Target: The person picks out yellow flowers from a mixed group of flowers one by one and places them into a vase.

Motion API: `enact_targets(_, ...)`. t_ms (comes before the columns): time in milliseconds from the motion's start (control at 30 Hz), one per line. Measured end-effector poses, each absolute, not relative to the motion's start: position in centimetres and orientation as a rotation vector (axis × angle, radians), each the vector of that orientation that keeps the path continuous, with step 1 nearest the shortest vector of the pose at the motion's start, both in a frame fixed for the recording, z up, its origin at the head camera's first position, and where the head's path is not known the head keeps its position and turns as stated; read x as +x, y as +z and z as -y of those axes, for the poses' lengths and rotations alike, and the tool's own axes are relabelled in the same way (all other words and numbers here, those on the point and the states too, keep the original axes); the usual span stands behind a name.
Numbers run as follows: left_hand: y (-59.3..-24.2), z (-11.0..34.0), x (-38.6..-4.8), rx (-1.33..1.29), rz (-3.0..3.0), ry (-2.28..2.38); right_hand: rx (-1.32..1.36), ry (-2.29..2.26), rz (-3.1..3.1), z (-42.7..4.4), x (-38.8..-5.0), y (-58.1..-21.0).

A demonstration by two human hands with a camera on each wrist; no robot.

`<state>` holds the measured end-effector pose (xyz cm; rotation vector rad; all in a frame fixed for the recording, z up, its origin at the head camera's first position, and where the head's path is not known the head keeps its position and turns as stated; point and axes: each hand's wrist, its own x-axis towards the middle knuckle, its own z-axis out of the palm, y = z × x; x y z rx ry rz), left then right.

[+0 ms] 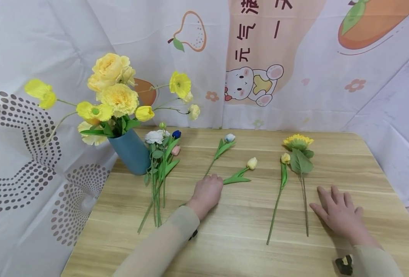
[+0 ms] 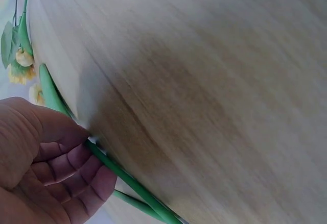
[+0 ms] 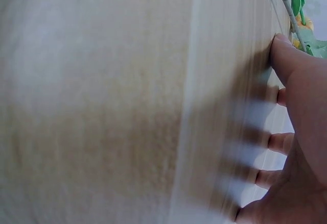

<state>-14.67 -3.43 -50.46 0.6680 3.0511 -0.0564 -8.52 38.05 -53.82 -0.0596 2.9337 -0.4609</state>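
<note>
My left hand is at the middle of the table, pinching the green stem of a pale yellow tulip between thumb and fingers. In the left wrist view the stem runs close along the tabletop. Just beyond that hand lies a light blue tulip, its lower stem hidden behind the hand. My right hand has its fingers spread, with fingertips on the table. To its left lie a sunflower and another yellow tulip, stems pointing toward me.
A tilted blue vase of yellow flowers stands at the table's left. Beside it lies a bunch with a white flower, a dark blue tulip and a pink tulip. A printed curtain hangs behind the wooden table.
</note>
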Motion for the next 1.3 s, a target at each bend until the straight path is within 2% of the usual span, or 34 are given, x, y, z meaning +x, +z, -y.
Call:
enact_targets(367, -49.0, 4.6, -13.8, 0.707, -3.043, -0.109, -0.06, -0.446, -2.938, -38.1, -8.6, -54.2)
enact_targets(600, -46.2, 7.0, -13.3, 0.84, -3.161, -0.182, -0.061, -0.435, -2.943, -38.1, -8.6, -54.3)
enact_targets(1067, -40.0, 11.6, -14.6, 1.068, -3.438, -0.298, -0.07, -0.46, -2.952, -38.0, -8.6, -54.0)
enact_targets(1300, -38.2, 12.8, -14.9, 1.046, -3.466, -0.309, -0.071, -0.455, -2.957, -37.9, -8.5, -53.9)
